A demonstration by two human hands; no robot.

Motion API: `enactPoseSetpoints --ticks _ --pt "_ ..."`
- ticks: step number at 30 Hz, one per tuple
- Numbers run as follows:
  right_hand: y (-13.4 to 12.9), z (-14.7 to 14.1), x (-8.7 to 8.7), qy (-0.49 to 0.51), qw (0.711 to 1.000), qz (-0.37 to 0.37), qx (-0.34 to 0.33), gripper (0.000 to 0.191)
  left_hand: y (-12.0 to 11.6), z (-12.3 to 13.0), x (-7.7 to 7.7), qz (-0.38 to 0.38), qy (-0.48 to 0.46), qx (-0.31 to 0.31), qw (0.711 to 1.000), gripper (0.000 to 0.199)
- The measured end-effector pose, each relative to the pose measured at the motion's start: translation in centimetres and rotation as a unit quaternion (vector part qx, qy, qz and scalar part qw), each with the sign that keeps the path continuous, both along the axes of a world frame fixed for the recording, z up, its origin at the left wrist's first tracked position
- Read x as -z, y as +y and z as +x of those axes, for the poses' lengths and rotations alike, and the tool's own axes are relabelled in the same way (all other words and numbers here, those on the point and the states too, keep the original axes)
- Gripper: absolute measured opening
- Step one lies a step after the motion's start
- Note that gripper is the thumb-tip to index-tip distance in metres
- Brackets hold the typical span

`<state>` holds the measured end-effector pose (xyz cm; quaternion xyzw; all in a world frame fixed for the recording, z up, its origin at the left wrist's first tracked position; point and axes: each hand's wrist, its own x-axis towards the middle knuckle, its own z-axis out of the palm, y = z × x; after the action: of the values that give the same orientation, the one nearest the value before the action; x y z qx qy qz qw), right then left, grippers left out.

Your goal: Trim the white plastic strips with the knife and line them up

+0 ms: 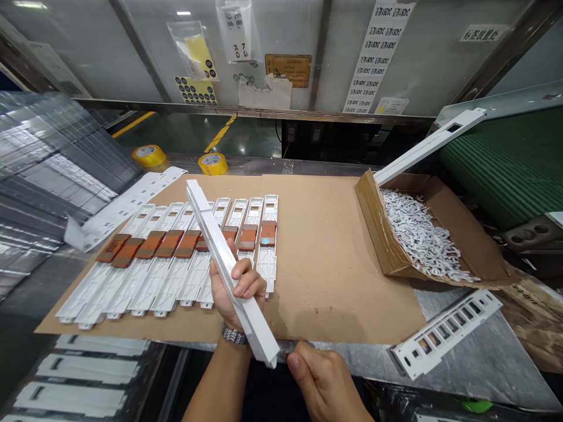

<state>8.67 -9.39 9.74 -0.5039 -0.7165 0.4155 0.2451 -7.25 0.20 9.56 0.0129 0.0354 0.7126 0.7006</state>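
A long white plastic strip [215, 240] slants across the middle of the view, tilted up off the table. My left hand [250, 284], with a metal watch on its wrist, is wrapped round the strip's lower half. Just right of the strip's bottom end, my right hand [325, 375] is closed in a pinch. Something small and dark shows at its fingertips, too little to name. Behind the left hand lies a row of several white plastic panels [171, 281], each with a reddish-brown block [165, 243] across it.
Brown cardboard [325, 258] covers the table. At right stands a carton [373, 234] of small white pieces [417, 234], another white strip [431, 146] leaning on it. A slotted white panel [448, 331] lies at front right. Two yellow tape rolls [213, 164] sit behind.
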Motion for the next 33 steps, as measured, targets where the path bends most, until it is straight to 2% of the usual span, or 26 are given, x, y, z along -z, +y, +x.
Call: enactPoseSetpoints --ticks 23,29,33 --pt "-0.1 0.2 0.2 -0.014 1.0 0.009 -0.008 0.041 0.1 0.4 0.1 0.014 0.014 0.015 1.0 0.041" --pt "-0.4 0.4 0.6 -0.008 1.0 -0.025 -0.015 0.042 0.5 0.5 0.5 -0.021 0.048 0.012 0.999 0.044" --pt "-0.7 0.4 1.0 0.007 0.998 -0.021 -0.057 0.047 1.1 0.4 0.3 -0.055 0.082 0.004 0.995 0.044"
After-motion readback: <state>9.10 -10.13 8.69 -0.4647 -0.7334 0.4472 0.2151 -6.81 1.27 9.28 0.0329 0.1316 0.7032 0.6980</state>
